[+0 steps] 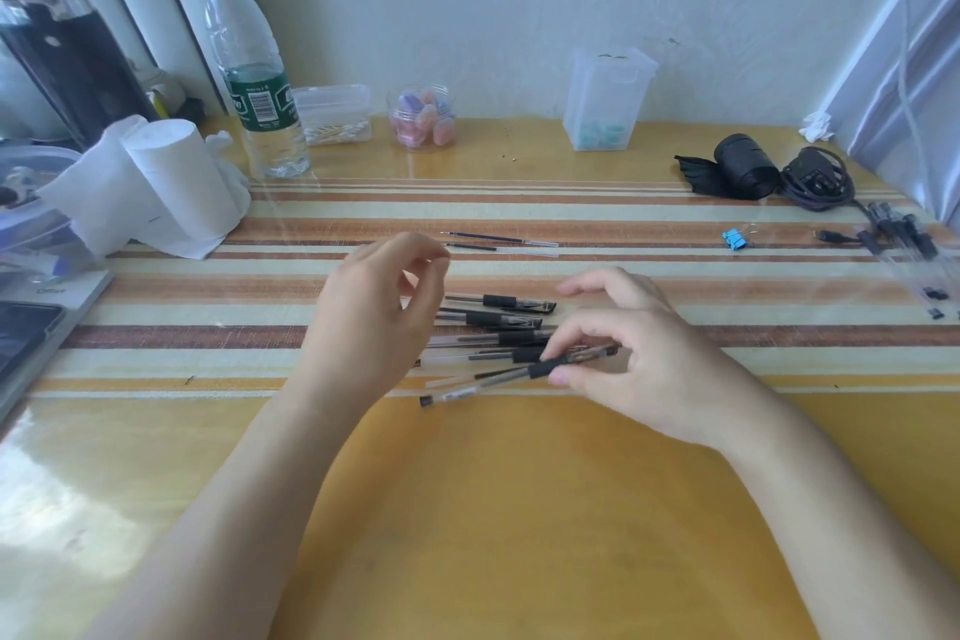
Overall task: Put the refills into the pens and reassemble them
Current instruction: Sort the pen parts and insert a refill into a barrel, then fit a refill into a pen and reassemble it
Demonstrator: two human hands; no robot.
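Note:
Several clear pens with black grips [498, 320] lie side by side in the middle of the striped table. My right hand [639, 353] pinches the nearest pen [514, 376] at its black grip; that pen slants down to the left, its black end cap near the table. My left hand [374, 312] hovers at the left ends of the pens, fingers curled and apart, holding nothing that I can see. Two loose refills [501, 243] lie parallel on the table beyond the hands.
A water bottle [260, 83], a tissue roll [156, 182] and small plastic boxes [608, 99] stand along the back. A blue binder clip [735, 239], a black cable bundle [815, 179] and more pens [904, 244] lie at the right. A tablet [26, 333] lies at the left edge.

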